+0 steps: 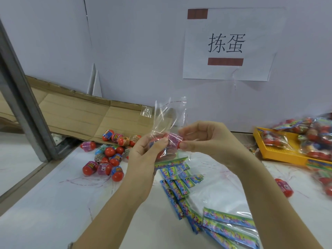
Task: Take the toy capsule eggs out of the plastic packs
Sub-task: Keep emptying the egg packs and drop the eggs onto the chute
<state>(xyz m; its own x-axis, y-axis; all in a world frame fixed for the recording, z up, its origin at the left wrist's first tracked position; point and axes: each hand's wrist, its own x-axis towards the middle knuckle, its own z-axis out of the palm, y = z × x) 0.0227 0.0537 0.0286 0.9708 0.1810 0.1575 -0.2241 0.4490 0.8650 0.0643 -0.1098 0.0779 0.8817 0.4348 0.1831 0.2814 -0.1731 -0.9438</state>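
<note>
Just above the loose cards (177,184), the hands meet. The left hand (143,150) grips the bottom of the pack (167,114). The right hand (206,139) pinches the egg (173,139), which lies between them with its long axis roughly left-right, so it would likely pull out rightward. Slack film stands up behind. Freed eggs (107,159) lie far left.

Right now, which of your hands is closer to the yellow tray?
Right. Both hands grip the plastic pack; the right hand has the yellow tray off to its right, while the left hand is further left.
</note>
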